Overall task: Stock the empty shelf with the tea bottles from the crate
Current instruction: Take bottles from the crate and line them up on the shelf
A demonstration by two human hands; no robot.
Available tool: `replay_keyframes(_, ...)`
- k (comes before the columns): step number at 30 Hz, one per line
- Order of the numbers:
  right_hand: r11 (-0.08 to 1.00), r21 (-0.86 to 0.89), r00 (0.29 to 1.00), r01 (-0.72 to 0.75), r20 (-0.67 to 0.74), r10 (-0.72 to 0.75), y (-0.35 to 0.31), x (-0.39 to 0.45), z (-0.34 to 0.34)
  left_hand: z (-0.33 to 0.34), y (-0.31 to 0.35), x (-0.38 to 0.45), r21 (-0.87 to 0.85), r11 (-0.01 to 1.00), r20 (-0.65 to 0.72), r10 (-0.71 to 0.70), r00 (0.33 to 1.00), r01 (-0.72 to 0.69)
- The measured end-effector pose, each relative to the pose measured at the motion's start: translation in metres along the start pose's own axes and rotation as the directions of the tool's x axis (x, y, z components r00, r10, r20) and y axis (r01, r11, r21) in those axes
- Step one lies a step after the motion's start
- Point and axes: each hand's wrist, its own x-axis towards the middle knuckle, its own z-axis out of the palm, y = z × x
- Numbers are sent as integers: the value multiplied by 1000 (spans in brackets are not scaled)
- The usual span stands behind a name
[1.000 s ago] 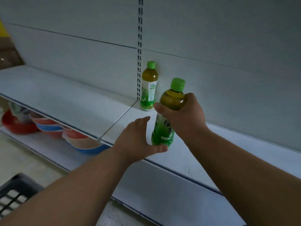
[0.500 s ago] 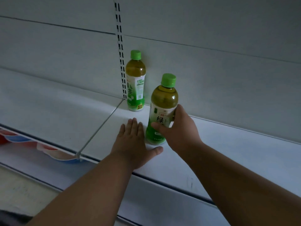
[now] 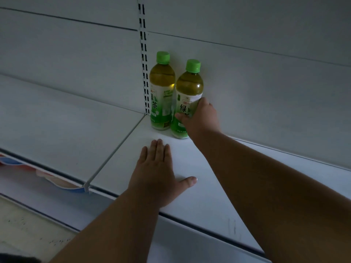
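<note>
- At the back edge of the shelf, close to its left corner by the slotted upright, my right hand is wrapped around the lower half of the second tea bottle, thumb across the label.
- That bottle stands upright on its base, just to the right of the first tea bottle; the two look to be touching at the shoulder, though I cannot be sure.
- I hold it low so I can press it snug against its neighbour and the back panel without tipping it; I judge this is the final nudge before letting go.
- My left hand grips nothing; it lies flat and spread on the shelf nearer the front edge, probably to brace me while I lean in.
- Starting at the back corner makes sense: a row can grow rightward and forward from there.
- Most of the shelf is bare, so the stocking has barely begun, and the crate is not in view.
- Below the left front edge, some coloured bowls peek out on a lower shelf.
</note>
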Motion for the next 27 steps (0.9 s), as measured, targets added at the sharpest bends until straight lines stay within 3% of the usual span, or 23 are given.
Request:
replay_keyframes(10, 1000, -15, 1000, -2, 20, 2, 7, 2, 7, 4, -3, 2, -18, 1000, -12, 5, 1000, -5)
replay_keyframes(14, 968, -170, 982, 186, 75, -176, 19, -51, -19, -5, -5, 2, -52, 999, 45, 16, 999, -14)
replay_keyframes(16, 936, -214, 956, 281, 144, -255, 17, -78, -35, -13, -8, -8, -131, 991, -1, -13, 1000, 13)
replay_keyframes(19, 866, -243, 887, 437, 276, -370, 1, -112, -50, -29, -18, -54, -179, 983, -117, -71, 991, 50)
replay_keyframes(22, 771, -243, 782, 589, 415, -466, -30, -153, -49, -50, -36, -132, -115, 991, -204, -96, 974, 73)
replay_keyframes(27, 616, -159, 582, 771, 566, -583, -91, -241, -27, -78, -76, -281, 75, 946, -135, -302, 944, 314)
